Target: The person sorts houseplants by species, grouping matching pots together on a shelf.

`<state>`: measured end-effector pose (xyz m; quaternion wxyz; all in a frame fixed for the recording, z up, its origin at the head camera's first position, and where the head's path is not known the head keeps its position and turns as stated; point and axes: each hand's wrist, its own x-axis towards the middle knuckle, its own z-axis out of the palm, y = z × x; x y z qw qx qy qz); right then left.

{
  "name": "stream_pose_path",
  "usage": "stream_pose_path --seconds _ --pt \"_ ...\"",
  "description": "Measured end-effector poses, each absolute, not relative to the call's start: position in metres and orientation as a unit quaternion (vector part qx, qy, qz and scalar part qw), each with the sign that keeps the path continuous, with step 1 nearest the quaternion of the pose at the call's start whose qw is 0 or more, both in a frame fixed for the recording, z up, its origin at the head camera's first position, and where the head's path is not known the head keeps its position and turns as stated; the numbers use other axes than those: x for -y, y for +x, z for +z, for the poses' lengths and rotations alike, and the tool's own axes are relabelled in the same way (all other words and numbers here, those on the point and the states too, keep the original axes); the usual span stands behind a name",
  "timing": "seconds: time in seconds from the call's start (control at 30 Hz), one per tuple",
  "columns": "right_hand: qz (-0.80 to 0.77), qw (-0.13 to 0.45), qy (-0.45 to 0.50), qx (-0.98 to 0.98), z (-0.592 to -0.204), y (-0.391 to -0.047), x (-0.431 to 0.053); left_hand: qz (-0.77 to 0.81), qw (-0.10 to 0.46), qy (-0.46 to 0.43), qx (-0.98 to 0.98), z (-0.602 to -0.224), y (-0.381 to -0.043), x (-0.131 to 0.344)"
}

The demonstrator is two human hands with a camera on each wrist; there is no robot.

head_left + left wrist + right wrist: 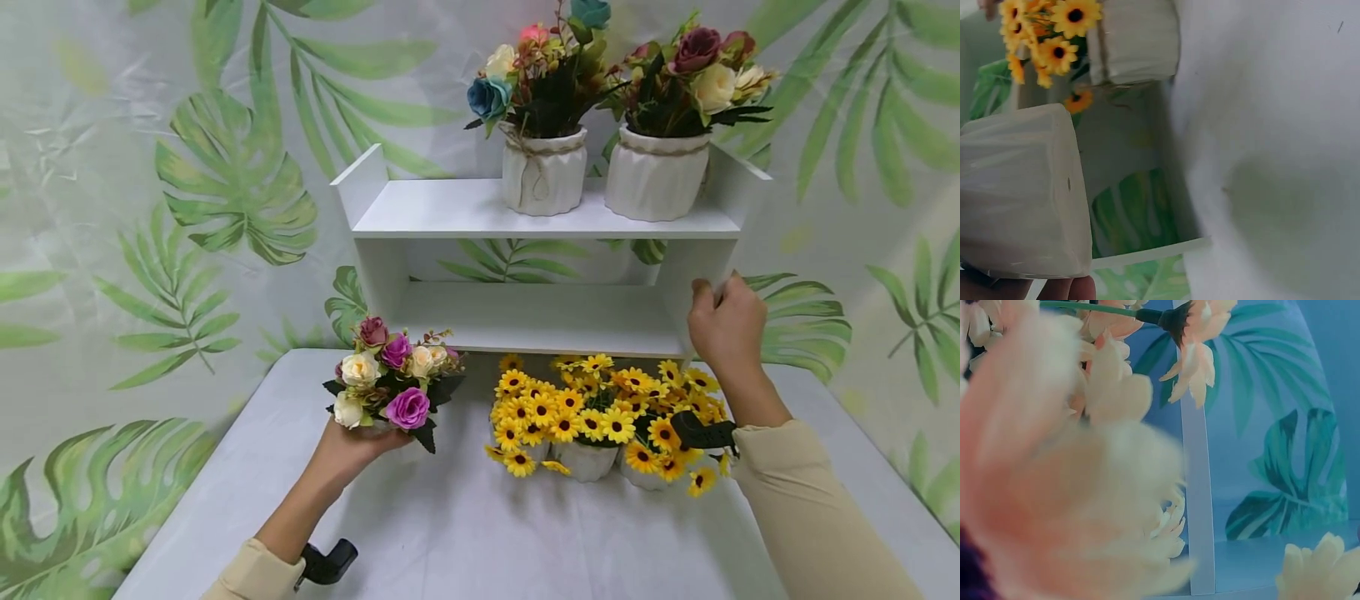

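L hand [352, 450] curls round white pot [1019, 194] below roses [397, 375], prob to spare petals; R hand [727, 323] clasps side of 2-tier shelf [435, 205], prob steadying it.

Head view forward-down, closer wrist views, yellow flowers [591, 423] shared by all

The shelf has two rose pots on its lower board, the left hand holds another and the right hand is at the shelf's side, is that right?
Not quite: the head view shows the two rose pots on the upper board of the shelf. The left hand does hold another rose pot, and the right hand is at the shelf's side.
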<state>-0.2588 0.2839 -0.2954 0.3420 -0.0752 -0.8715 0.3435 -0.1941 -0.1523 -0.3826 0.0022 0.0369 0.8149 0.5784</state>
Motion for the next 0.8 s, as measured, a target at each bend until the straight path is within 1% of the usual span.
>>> stream_pose_path --seconds 0.37,0.5,0.63,0.8 --pt "0.345 0.33 -0.082 0.875 -0.295 -0.259 -0.285 0.583 0.0 0.048 -0.811 -0.36 -0.175 0.161" --pt "0.341 0.334 -0.082 0.875 -0.295 -0.259 -0.285 0.582 -0.008 0.07 -0.81 -0.351 -0.169 0.164" --pt "0.336 0.339 -0.08 0.875 -0.296 -0.26 -0.286 0.583 -0.022 0.097 -0.807 -0.338 -0.166 0.165" --pt "0.341 0.335 -0.081 0.875 -0.296 -0.26 -0.286 0.576 -0.024 0.096 -0.811 -0.317 -0.164 0.164"
